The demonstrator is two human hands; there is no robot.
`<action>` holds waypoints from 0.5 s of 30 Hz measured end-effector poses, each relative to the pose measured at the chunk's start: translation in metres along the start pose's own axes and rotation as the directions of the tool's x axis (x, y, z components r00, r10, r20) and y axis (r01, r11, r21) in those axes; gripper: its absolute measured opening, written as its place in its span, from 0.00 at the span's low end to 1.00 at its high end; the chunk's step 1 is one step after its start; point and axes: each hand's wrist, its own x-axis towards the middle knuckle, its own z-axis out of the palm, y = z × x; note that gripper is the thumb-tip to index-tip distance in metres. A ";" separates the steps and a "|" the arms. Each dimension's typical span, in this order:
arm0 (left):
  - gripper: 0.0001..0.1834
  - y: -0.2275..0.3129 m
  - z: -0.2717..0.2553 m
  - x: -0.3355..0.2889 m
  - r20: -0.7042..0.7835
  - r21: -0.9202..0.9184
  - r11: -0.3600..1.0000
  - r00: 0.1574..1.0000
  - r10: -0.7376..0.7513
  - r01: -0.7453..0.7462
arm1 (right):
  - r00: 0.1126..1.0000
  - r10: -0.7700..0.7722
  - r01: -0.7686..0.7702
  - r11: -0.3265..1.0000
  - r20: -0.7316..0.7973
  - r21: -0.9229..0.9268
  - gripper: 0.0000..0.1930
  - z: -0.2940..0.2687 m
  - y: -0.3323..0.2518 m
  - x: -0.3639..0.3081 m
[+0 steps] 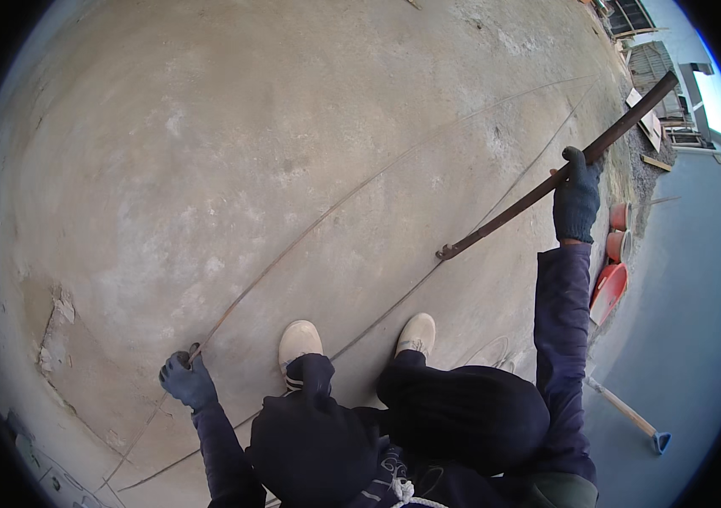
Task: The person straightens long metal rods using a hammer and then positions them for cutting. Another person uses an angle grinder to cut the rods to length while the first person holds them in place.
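My left hand point(189, 380), in a dark glove, closes around a long thin steel rod point(327, 212) at the lower left. From there the rod runs up and to the right across the concrete and bends over near its far end. In my gloved right hand point(578, 201) is a rebar bending bar point(538, 190), long, brown and slanted, with a notched end at its lower left. That end meets or overlaps a second thin rod point(386, 314) on the floor; whether they touch I cannot tell. This second rod passes between my shoes point(415, 334).
Concrete floor point(208, 169) spreads around me, with a broken patch point(57, 326) at the left. On the right are two red buckets point(619, 246), a red basin point(608, 292) and a wooden handle with a blue grip point(661, 441). Boards point(645, 120) and rubble lie farther off.
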 end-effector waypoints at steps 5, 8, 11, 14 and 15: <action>0.45 0.036 -0.003 -0.002 -0.380 0.003 0.941 0.871 -0.313 0.339 | 0.981 -0.184 0.154 0.932 0.061 0.328 0.19 -0.029 0.009 -0.026; 0.54 0.048 -0.002 0.002 -0.305 -0.230 0.811 0.752 -0.585 0.538 | 0.978 -0.041 -0.109 0.733 0.204 0.671 0.22 -0.040 0.002 -0.042; 0.47 0.049 0.010 0.002 -0.177 -0.526 0.652 0.680 -0.712 0.546 | 0.941 0.333 -0.128 0.511 -0.058 0.850 0.28 -0.005 -0.030 -0.060; 0.36 0.043 0.031 0.003 0.211 -0.941 0.090 0.775 -0.595 0.326 | 0.881 0.413 0.074 0.366 -0.233 0.928 0.41 0.030 -0.048 -0.065; 0.33 0.040 0.036 0.001 0.324 -0.937 -0.268 0.841 -0.433 0.223 | 0.865 0.444 0.070 0.355 -0.234 0.932 0.44 0.039 -0.052 -0.067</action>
